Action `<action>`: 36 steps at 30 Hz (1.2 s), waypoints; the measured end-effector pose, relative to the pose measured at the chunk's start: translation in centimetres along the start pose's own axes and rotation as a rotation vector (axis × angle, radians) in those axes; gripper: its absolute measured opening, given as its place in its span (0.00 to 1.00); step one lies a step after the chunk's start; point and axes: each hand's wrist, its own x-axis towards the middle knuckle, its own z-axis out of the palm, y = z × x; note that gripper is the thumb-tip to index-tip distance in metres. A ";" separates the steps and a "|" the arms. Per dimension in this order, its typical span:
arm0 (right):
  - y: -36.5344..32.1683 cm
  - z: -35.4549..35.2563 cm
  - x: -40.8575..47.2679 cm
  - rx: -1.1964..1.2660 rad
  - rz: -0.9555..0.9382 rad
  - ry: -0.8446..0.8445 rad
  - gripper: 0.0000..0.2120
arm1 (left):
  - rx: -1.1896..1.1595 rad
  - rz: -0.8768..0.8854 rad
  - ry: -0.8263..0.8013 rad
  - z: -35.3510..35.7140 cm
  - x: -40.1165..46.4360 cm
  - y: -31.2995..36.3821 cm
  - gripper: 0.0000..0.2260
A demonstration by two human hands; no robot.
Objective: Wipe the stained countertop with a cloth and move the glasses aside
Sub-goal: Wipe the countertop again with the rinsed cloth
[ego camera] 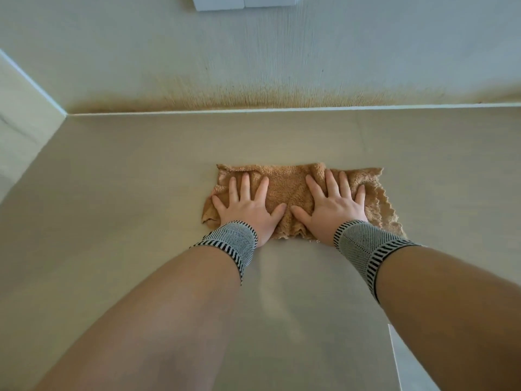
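A: How is the cloth (290,193) being handled?

B: It is pressed flat onto the counter (112,193) by both hands. The left hand (248,207) is laid open on the cloth's left part, fingers straight and spread; the right hand (334,206) is laid the same way on the right part. Nothing is gripped or pinched by either.

A: Where is the cloth placed?

B: Around the middle of the counter, well short of the back wall (253,66), whose lower edge is marked with a brownish stain band (253,98).

A: How should the wipe be done well?

B: Even downward pressure is probably best kept through both palms, so that the cloth is dragged as one sheet and not bunched. Overlapping passes would be advised, and the loose right-hand corner could be folded under.

A: What can be counted?

B: One cloth, two hands, and two striped wrist bands, one seen on the left wrist (231,244) and one on the right (363,249). No glasses are seen in view, so whether they have been moved aside cannot be told.
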 end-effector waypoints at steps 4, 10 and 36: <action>-0.9 1.5 -6.0 -0.006 -0.027 -0.004 0.39 | -0.017 -0.025 -0.010 1.9 -6.1 -1.1 0.33; -1.9 3.6 -14.9 -0.007 -0.079 -0.017 0.38 | -0.014 -0.068 -0.024 4.7 -15.3 -2.0 0.33; 12.6 1.3 -15.8 -0.130 -0.154 -0.072 0.36 | 0.002 -0.133 -0.059 6.1 -17.0 14.0 0.33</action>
